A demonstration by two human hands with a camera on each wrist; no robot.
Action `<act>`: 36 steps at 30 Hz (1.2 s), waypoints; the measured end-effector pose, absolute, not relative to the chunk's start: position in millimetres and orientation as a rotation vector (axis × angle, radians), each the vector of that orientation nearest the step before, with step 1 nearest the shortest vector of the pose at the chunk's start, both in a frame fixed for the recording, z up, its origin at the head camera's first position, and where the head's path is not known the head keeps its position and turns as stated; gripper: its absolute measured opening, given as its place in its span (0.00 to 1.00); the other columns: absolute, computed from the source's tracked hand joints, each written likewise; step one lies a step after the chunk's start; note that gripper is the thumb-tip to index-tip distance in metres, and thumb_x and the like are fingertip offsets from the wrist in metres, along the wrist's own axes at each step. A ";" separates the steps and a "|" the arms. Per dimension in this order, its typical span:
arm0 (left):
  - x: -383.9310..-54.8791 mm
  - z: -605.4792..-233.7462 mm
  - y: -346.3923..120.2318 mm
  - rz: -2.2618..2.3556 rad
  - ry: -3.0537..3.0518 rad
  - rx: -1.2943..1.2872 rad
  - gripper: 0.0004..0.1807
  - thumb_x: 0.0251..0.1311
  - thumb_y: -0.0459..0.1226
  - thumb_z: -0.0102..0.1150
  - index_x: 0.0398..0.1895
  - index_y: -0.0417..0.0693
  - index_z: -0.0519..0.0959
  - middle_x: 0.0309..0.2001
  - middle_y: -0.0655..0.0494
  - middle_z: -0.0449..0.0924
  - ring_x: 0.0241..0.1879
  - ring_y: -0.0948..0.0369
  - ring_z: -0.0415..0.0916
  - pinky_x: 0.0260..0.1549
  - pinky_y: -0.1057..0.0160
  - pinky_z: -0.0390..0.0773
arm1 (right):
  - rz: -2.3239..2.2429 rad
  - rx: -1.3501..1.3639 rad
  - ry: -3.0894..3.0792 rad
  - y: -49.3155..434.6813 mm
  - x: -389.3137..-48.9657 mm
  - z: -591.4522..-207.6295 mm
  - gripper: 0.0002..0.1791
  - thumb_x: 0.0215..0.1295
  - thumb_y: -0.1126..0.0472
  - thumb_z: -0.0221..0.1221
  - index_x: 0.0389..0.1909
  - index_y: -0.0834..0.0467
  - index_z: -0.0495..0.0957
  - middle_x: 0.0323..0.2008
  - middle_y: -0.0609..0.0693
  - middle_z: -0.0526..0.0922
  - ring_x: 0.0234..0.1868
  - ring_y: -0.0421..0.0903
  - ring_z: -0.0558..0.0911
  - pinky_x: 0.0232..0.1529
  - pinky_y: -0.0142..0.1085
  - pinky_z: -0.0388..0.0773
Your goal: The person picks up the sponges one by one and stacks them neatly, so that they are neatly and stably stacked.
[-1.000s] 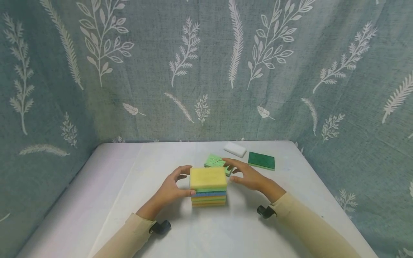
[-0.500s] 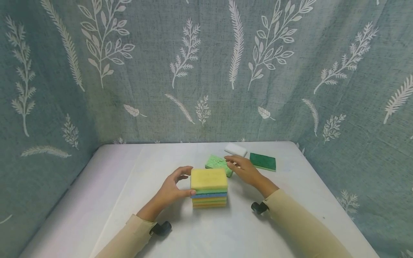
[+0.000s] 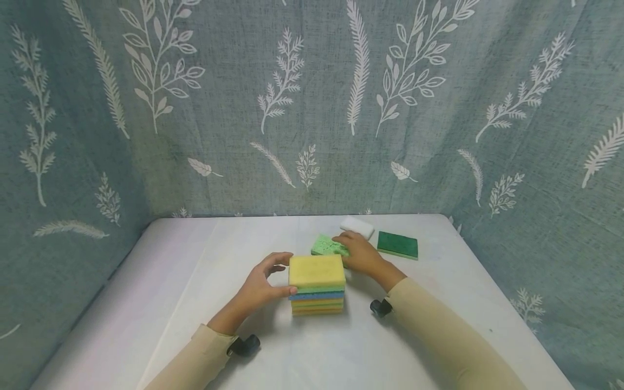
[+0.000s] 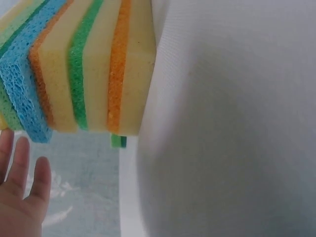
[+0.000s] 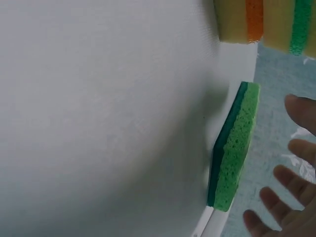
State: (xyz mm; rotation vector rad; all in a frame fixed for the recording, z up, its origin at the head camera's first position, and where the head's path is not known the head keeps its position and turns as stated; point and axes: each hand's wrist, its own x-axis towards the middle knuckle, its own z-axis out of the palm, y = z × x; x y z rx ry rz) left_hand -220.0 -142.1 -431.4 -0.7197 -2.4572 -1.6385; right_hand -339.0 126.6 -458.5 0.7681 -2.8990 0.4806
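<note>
Porous sponge stack (image 4: 96, 69) — matt tabletop (image 3: 312, 352) — woven-looking cloth backdrop (image 3: 219, 135)

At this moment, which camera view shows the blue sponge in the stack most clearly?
The left wrist view: the blue sponge appears close and large, its pores visible. The head view shows only a thin strip; the right wrist view shows none of it.

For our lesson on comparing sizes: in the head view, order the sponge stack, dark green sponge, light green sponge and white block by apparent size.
1. Sponge stack
2. Dark green sponge
3. White block
Not ranked: the light green sponge, since the right hand partly hides it.
</note>
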 end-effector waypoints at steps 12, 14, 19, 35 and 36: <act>-221.1 -431.7 -143.9 -1.642 -2.439 -0.730 0.37 0.39 0.43 0.71 0.56 0.50 0.67 0.50 0.56 0.70 0.51 0.58 0.66 0.53 0.51 0.65 | 0.367 0.670 -3.048 115.6 -347.4 -461.7 0.36 0.49 0.34 0.56 0.59 0.46 0.67 0.55 0.49 0.66 0.55 0.49 0.66 0.52 0.45 0.67; -221.8 -432.4 -144.2 -1.648 -2.431 -0.740 0.37 0.39 0.42 0.71 0.56 0.50 0.67 0.50 0.55 0.70 0.51 0.57 0.66 0.53 0.50 0.65 | 0.351 0.665 -3.058 115.0 -349.3 -462.9 0.36 0.49 0.34 0.56 0.59 0.45 0.67 0.56 0.49 0.66 0.56 0.50 0.66 0.53 0.45 0.67; -223.3 -435.2 -143.5 -1.664 -2.421 -0.774 0.37 0.40 0.41 0.71 0.57 0.49 0.67 0.49 0.55 0.70 0.51 0.56 0.66 0.52 0.49 0.65 | 0.322 0.661 -3.074 115.3 -351.3 -465.3 0.37 0.47 0.32 0.56 0.58 0.46 0.69 0.54 0.49 0.67 0.55 0.50 0.66 0.52 0.45 0.67; -225.0 -437.8 -143.4 -1.673 -2.398 -0.796 0.36 0.40 0.39 0.71 0.56 0.49 0.67 0.48 0.55 0.71 0.51 0.54 0.66 0.52 0.49 0.66 | 0.075 0.749 -3.051 118.1 -353.3 -464.7 0.41 0.48 0.26 0.47 0.59 0.46 0.67 0.52 0.49 0.68 0.50 0.48 0.69 0.47 0.43 0.70; -225.0 -438.2 -143.5 -1.674 -2.396 -0.800 0.36 0.40 0.40 0.71 0.56 0.49 0.67 0.48 0.55 0.70 0.51 0.54 0.66 0.52 0.49 0.65 | 0.065 0.761 -3.046 119.1 -352.9 -464.3 0.41 0.48 0.26 0.46 0.59 0.46 0.67 0.52 0.49 0.68 0.50 0.47 0.69 0.47 0.43 0.70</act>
